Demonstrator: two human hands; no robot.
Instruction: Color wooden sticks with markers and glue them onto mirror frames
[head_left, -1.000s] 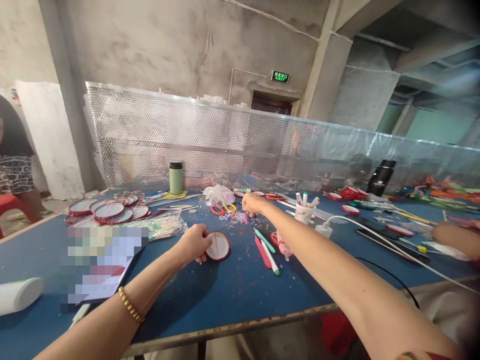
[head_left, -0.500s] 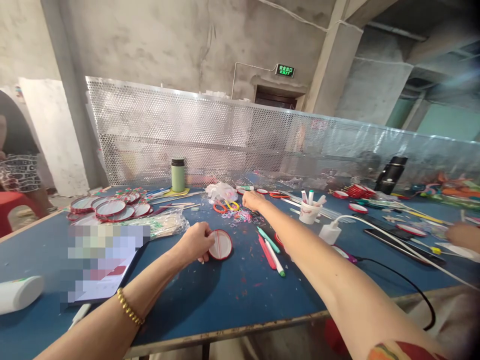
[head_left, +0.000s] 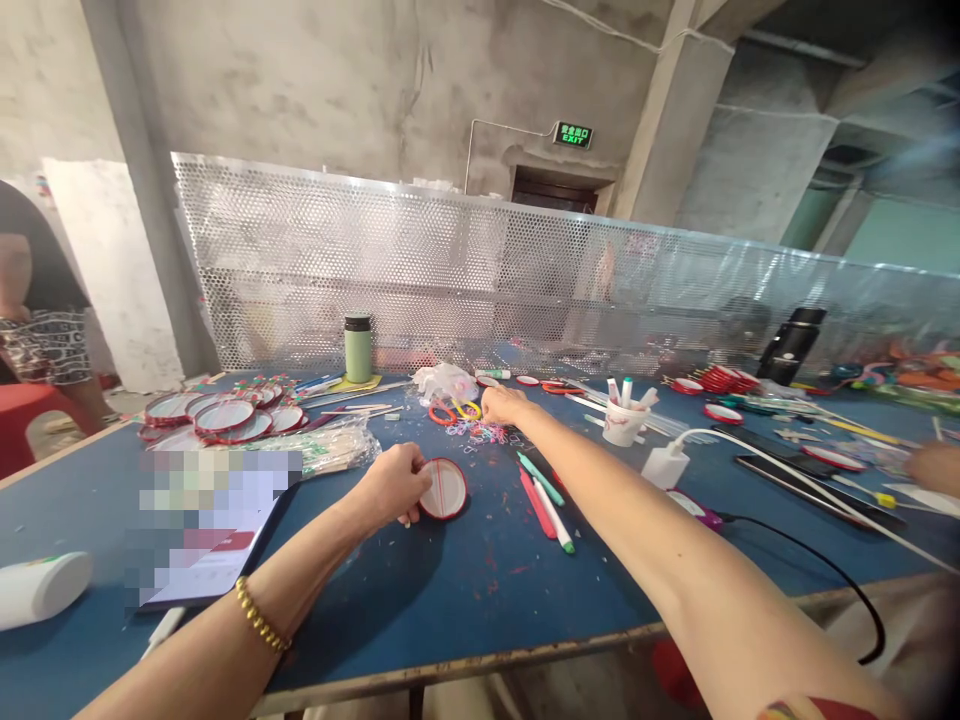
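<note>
My left hand [head_left: 397,484], with a gold bead bracelet on its wrist, grips the left edge of a small round white disc with a red rim [head_left: 444,489]. Red lines run down the disc's face, and it is held just over the blue table [head_left: 480,590]. Farther forward, my right hand [head_left: 504,406] reaches down at a pile of small coloured loops [head_left: 480,431]. Its fingers are curled together; whatever they pinch is hidden. Beside them lie scissors with orange and yellow handles [head_left: 442,413] and a crumpled clear plastic bag [head_left: 444,383].
Red, white and green pens [head_left: 537,503] lie beneath my right forearm. A paper cup of markers [head_left: 624,425], a white charger [head_left: 665,467] and a black bottle [head_left: 793,346] stand rightward. At left are stacked red-rimmed discs [head_left: 223,415], a tablet [head_left: 217,560] and a green bottle [head_left: 358,350].
The view has shifted very slightly. My left hand still holds the disc, which has turned a little so its red lines show more plainly. My right hand stays at the loops.
</note>
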